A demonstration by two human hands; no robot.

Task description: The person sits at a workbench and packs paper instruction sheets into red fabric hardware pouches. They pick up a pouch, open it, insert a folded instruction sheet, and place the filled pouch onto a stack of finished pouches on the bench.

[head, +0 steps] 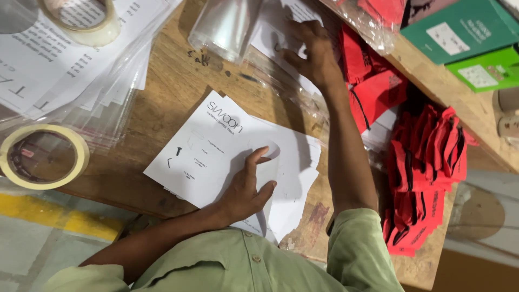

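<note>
Two hands work apart: left hand (pixel 246 192) lies open-fingered on the white sheet stack (pixel 227 157), right hand (pixel 313 51) presses flat on clear bags (pixel 281 70); slick plastic beneath those fingertips could slide away.

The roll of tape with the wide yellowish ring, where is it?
In the head view, the roll of tape lies at the table's left edge, beside the clear plastic bags.

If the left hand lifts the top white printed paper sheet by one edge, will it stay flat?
Probably not: the white printed paper sheet looks thin, so it would likely droop. Lying on a loose stack under the left hand, it may slide easily.
</note>
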